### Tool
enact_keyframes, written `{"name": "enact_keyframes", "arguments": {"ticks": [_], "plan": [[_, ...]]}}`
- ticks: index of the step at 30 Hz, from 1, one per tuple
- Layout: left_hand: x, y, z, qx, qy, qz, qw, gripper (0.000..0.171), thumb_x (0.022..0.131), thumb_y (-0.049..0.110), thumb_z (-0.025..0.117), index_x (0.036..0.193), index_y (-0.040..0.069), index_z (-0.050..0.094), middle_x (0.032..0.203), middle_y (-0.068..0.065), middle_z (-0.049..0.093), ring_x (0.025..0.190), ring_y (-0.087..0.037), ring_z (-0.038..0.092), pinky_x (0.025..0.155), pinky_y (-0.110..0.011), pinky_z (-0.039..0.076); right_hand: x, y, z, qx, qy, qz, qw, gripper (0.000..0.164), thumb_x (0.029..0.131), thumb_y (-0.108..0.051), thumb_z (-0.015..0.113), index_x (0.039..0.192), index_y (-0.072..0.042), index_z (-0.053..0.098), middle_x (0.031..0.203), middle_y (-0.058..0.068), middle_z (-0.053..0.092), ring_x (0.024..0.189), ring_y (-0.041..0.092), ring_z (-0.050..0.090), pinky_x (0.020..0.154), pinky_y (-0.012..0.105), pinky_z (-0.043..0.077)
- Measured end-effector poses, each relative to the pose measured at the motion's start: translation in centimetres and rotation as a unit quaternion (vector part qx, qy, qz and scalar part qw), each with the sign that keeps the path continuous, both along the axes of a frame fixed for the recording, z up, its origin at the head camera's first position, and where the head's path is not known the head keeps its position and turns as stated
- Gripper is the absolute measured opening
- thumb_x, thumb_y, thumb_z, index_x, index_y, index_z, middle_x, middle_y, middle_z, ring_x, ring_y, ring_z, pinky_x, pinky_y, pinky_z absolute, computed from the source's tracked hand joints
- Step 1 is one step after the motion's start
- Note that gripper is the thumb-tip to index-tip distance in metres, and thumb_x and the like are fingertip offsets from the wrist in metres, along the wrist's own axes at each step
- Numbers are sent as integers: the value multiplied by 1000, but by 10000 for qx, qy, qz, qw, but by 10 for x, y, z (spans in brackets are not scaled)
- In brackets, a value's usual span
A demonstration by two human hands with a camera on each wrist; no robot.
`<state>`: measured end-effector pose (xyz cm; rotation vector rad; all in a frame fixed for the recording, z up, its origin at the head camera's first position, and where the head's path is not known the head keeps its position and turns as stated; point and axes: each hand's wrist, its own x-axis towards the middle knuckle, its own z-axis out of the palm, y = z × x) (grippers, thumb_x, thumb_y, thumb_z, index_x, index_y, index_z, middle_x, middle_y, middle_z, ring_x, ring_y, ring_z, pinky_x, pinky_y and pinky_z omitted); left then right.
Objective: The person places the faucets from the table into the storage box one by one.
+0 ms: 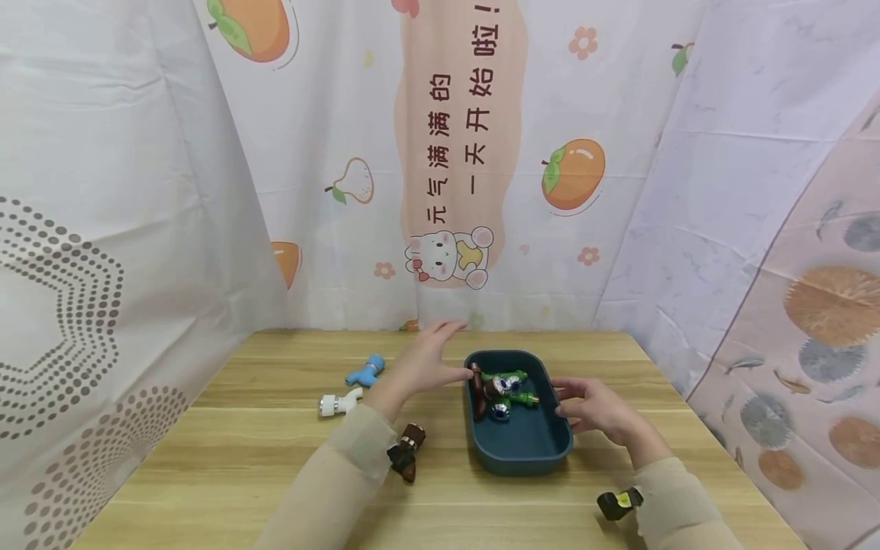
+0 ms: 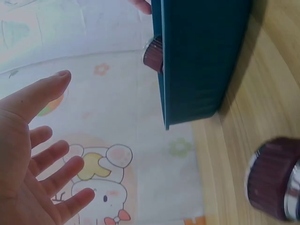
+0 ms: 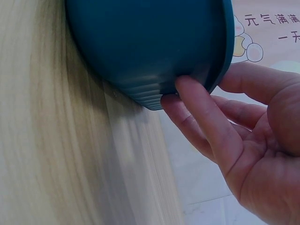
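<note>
Smooth, dark teal bin [image 1: 525, 444] with rounded corners sits right of centre, lower half of the frame, glossy chunky fittings [image 1: 479, 399] in brown, green and silver heaped inside. Tabletop's [image 1: 227, 473] streaky wood grain. Left hand [image 1: 422, 363] hangs by the bin's left rim, fingers loosely spread, holding nothing. Right hand [image 1: 600, 411] has fairly straight, unclenched fingers touching the right side.

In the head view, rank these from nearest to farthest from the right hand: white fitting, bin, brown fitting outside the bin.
1. Bin: immediately left of the right hand.
2. Brown fitting: left of the bin, beside the left wrist.
3. White fitting: farther left, beyond the left forearm.
</note>
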<state>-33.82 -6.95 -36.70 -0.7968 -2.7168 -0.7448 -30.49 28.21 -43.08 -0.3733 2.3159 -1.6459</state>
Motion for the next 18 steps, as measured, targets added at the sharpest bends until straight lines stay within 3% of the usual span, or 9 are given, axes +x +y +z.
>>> {"name": "enact_keyframes", "arguments": {"ticks": [8, 18], "plan": [[1, -18, -1, 13, 175, 211, 9996, 88, 81, 53, 83, 155, 26, 43, 154, -1, 44, 138, -26, 44, 108, -51, 43, -1, 0, 2, 5, 1, -19, 10000, 64, 94, 0, 67, 150, 11, 38, 136, 37, 50, 107, 35, 65, 78, 49, 60], [5, -41, -2, 46, 53, 668, 9977, 92, 79, 57, 83, 155, 24, 44, 154, -5, 44, 138, -30, 44, 108, -53, 42, 0, 0, 1, -7, -6, -12, 10000, 64, 93, 0, 67, 150, 11, 39, 136, 37, 50, 107, 35, 65, 78, 50, 60]]}}
